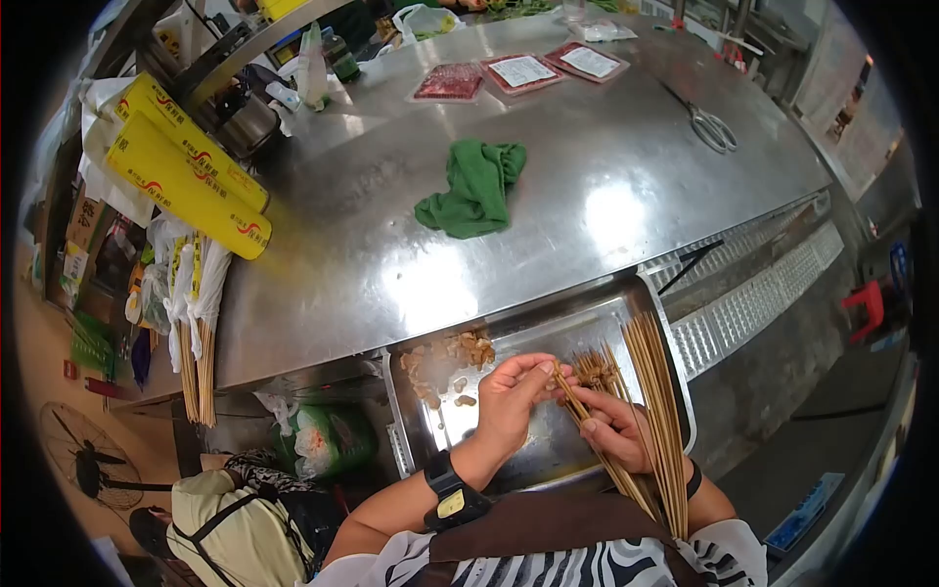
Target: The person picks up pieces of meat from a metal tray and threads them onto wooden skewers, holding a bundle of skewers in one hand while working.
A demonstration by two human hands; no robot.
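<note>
My right hand (621, 430) is closed around several thin bamboo skewers (572, 399), their tips pointing up and to the left. At those tips, my left hand (514, 396) has thumb and fingers pinched together; what lies between them is too small to make out. Both hands are over a metal tray (393, 391). Small pieces of brownish meat (421, 370) lie in its far left part. More bamboo skewers (650, 367) lean along the tray's right side, and a bunch of skewers with brownish pieces on their ends (592, 369) sits just beyond my right hand.
A steel table (333, 235) spans the view beyond the tray. It holds a green cloth (474, 186), scissors (712, 127), packed red meat (448, 83) and yellow cling-film boxes (186, 186). Wrapped skewers (196, 362) hang over its left edge. Another person (235, 528) is at lower left.
</note>
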